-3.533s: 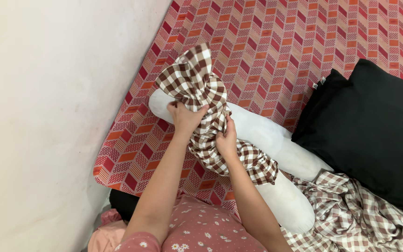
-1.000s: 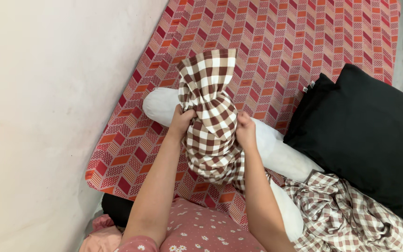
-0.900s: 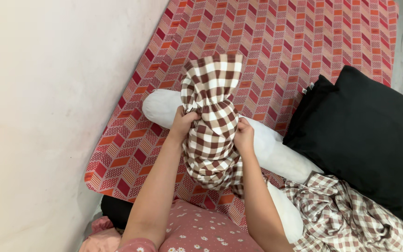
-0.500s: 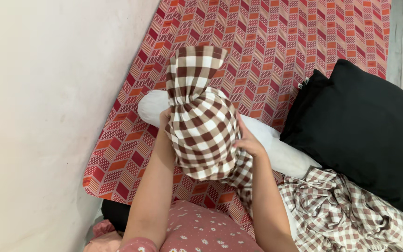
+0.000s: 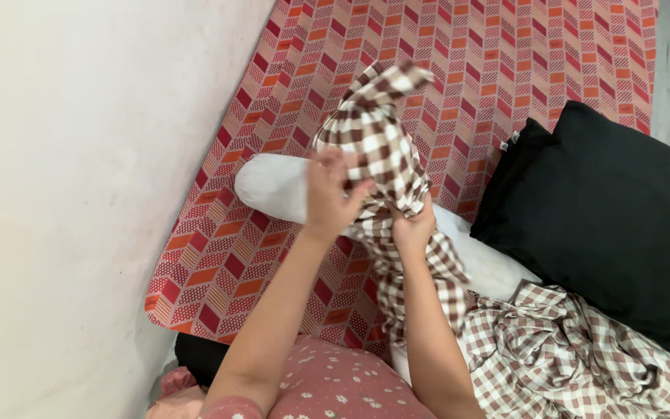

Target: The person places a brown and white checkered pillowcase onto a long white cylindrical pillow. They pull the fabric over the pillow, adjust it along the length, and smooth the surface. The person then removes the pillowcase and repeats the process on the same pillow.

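A brown-and-white checked pillowcase (image 5: 378, 143) is bunched up above a long white bolster pillow (image 5: 273, 182) that lies across the red patterned mattress (image 5: 459, 62). My left hand (image 5: 329, 194) grips the gathered cloth on its left side, fingers blurred. My right hand (image 5: 414, 227) pinches the cloth lower down, where a loose tail hangs over the bolster. The bolster's middle is hidden behind the cloth and my arms.
A large black pillow (image 5: 622, 225) lies at the right. A crumpled checked sheet (image 5: 575, 357) sits at the lower right. A pale wall (image 5: 79, 194) borders the mattress on the left. A dark object (image 5: 195, 361) lies near my lap.
The pillowcase, wrapped as a rounded bundle over my hands half a second ago, has been pulled up and stretched out. My left hand rose; my right hand gripped lower.
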